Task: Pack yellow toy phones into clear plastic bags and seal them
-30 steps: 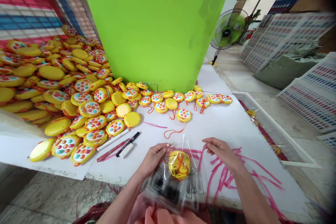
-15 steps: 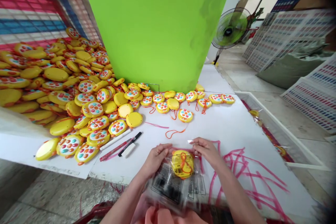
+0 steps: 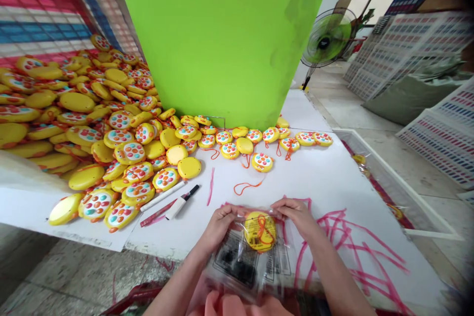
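Between my hands lies a clear plastic bag (image 3: 285,237) with a round yellow toy (image 3: 254,229) inside, its plain back up and an orange cord loop on top. My left hand (image 3: 221,223) pinches the bag's far left corner. At the far right corner, the fingers of my right hand (image 3: 296,215) are closed on the edge. Under this bag sit several clear bags with black print (image 3: 237,259), at the near edge of the table. A loose orange cord loop (image 3: 247,186) lies beyond my hands.
Yellow toys (image 3: 129,153) with coloured dots are heaped on the left and strung along a green panel (image 3: 222,44). Left of my hands lie a white marker (image 3: 177,205) and a red pen (image 3: 157,215). Pink strips (image 3: 340,237) litter the right side. A fan (image 3: 328,39) stands behind.
The white scrap at my right fingertips is no longer visible, and both hands now grip the bag's top edge. The small pink strip on the table has turned. The marker's parts now line up.
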Demonstrator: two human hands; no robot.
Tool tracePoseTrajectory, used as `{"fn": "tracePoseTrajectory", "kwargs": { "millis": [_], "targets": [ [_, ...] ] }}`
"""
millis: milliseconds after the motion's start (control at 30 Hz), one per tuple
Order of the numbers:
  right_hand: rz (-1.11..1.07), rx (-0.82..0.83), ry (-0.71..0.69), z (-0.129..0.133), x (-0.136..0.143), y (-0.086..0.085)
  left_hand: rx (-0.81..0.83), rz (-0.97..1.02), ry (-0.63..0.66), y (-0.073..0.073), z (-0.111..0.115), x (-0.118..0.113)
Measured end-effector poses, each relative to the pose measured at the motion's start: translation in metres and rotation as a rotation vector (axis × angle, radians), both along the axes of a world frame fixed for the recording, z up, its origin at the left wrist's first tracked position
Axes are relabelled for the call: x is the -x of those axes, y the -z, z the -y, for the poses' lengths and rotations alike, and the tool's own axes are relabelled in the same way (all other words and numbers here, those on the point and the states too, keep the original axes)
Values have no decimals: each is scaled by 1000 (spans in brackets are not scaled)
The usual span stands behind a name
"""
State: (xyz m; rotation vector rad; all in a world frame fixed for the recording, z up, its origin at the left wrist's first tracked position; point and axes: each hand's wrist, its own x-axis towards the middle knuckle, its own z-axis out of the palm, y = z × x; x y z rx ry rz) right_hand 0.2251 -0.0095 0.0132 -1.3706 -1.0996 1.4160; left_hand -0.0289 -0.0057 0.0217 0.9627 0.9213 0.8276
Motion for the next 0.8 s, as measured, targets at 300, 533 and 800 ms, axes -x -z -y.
{"fn": "tracePoseTrajectory", "kwargs": {
  "millis": [300,533,800],
  "targets": [
    [-3,0,-43,-1,1,-4,-46,-70,5,0,1,0],
    [9,4,-53,0,1,-4,-241,-233,14,1,8,-2],
    [37,-16,-45,1,4,-6,-309,-271,16,6,10,-2]
  ]
}}
